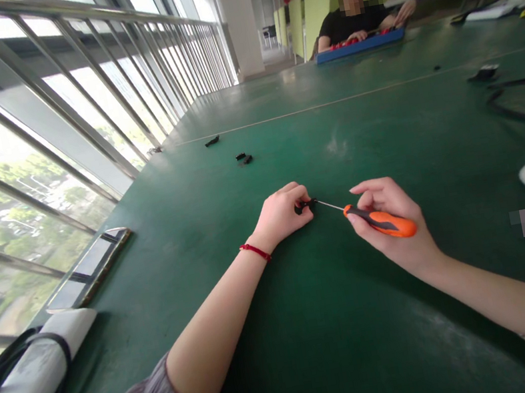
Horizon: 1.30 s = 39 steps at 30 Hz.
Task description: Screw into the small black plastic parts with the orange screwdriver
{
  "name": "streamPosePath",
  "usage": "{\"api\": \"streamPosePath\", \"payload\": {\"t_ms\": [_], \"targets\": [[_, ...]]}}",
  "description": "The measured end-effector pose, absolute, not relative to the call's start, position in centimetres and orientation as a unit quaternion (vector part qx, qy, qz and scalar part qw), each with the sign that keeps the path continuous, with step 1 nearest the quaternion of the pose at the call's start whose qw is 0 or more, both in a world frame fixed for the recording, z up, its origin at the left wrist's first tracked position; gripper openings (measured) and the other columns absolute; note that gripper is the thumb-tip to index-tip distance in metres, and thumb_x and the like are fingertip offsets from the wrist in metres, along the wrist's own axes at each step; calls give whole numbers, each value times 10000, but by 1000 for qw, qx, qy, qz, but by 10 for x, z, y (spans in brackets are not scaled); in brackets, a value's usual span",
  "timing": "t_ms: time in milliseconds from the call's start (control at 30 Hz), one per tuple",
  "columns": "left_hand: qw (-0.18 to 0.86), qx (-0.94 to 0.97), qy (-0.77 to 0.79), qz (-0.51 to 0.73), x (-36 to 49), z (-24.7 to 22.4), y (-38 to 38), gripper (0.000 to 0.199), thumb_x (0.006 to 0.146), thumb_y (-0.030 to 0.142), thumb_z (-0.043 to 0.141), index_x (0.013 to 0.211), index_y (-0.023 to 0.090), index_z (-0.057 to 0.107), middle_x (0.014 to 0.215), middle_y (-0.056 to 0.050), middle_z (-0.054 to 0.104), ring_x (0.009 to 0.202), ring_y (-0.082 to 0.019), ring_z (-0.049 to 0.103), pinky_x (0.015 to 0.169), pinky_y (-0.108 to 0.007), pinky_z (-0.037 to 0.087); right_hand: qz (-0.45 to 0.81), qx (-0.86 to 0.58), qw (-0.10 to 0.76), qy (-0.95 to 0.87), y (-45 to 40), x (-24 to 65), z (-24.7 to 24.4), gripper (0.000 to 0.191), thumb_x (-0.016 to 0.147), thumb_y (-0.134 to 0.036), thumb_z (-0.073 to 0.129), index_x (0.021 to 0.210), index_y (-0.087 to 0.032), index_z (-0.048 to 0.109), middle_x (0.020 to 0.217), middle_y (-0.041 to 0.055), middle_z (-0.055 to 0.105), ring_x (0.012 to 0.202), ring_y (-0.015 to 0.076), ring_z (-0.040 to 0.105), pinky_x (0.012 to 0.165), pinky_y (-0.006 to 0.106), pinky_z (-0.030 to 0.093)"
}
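My left hand point(288, 209) rests over the green table point(286, 328), its fingers closed on a small black part point(303, 206) whose exact kind I cannot make out. In my right hand point(393, 221) is a screwdriver point(389, 223) with an orange and dark grey handle. Its thin metal shaft points left, and the tip meets the black part or lies right beside it. The fingers of the left hand hide some of the part.
Small black pieces point(244, 158) lie beyond my hands, with another black piece point(213, 141) farther back. A phone-like slab point(89, 267) and a white bar with black cable point(25, 380) line the left edge by the railing. A person point(354, 24) sits opposite behind a blue tray point(360, 46).
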State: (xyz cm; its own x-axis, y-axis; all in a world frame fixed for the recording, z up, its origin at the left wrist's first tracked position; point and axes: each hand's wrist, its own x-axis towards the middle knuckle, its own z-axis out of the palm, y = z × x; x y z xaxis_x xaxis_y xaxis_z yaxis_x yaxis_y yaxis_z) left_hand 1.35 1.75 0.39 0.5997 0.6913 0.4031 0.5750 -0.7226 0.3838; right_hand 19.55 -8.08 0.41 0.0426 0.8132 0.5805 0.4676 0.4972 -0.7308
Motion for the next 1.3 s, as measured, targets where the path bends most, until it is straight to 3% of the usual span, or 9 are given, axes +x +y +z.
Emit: {"api": "streamPosePath", "payload": {"t_ms": [167, 367, 500, 700, 933, 1033, 1133, 1300], "targets": [[110, 887, 360, 269, 14, 4, 17, 75, 712, 148, 529, 768, 171, 572, 853, -5, 600, 705, -111, 581, 645, -218, 473, 163, -502, 515, -676, -84, 194, 8, 105, 773, -230, 604, 860, -223, 545, 620, -25, 581, 531, 130, 571, 494, 245, 436], [106, 889, 354, 272, 13, 4, 18, 77, 716, 149, 523, 771, 171, 572, 851, -4, 595, 703, -109, 575, 640, -215, 470, 124, -477, 571, -656, -81, 194, 6, 213, 759, -181, 603, 953, -231, 529, 718, -17, 539, 612, 134, 563, 603, 277, 483], [107, 889, 353, 272, 13, 3, 18, 74, 714, 150, 523, 768, 170, 571, 844, -4, 593, 697, -108, 575, 642, -218, 472, 152, -475, 560, -662, -80, 196, 4, 284, 761, -211, 617, 1021, -231, 504, 709, -31, 491, 605, 128, 534, 589, 274, 467], [107, 887, 360, 270, 14, 4, 17, 85, 710, 146, 524, 772, 172, 577, 846, -5, 598, 703, -114, 582, 643, -220, 475, 160, -504, 516, -674, -84, 195, 8, 87, 801, -257, 591, 865, -229, 540, 558, -43, 551, 505, 130, 553, 504, 255, 424], [105, 887, 360, 268, 13, 4, 17, 82, 716, 151, 525, 775, 172, 578, 857, -7, 600, 708, -112, 582, 646, -215, 474, 116, -485, 576, -648, -82, 195, 6, 208, 758, -195, 615, 950, -230, 542, 752, -7, 544, 653, 139, 571, 608, 272, 481], [104, 888, 358, 270, 13, 4, 17, 83, 715, 153, 526, 776, 172, 579, 856, -5, 600, 705, -111, 580, 646, -215, 475, 140, -475, 563, -661, -81, 196, 5, 245, 758, -197, 613, 984, -230, 527, 715, -26, 501, 595, 123, 531, 579, 268, 468], [105, 888, 360, 267, 13, 4, 17, 85, 711, 149, 528, 774, 172, 580, 856, -7, 601, 707, -114, 582, 643, -217, 475, 163, -485, 531, -675, -83, 196, 6, 150, 776, -217, 601, 913, -223, 539, 613, -46, 520, 499, 111, 512, 510, 251, 431], [106, 888, 357, 271, 13, 4, 17, 78, 711, 145, 524, 765, 169, 575, 849, -5, 599, 703, -110, 581, 635, -212, 469, 158, -500, 525, -671, -85, 194, 9, 92, 783, -224, 598, 862, -217, 552, 677, -12, 614, 579, 140, 599, 536, 253, 447]]}}
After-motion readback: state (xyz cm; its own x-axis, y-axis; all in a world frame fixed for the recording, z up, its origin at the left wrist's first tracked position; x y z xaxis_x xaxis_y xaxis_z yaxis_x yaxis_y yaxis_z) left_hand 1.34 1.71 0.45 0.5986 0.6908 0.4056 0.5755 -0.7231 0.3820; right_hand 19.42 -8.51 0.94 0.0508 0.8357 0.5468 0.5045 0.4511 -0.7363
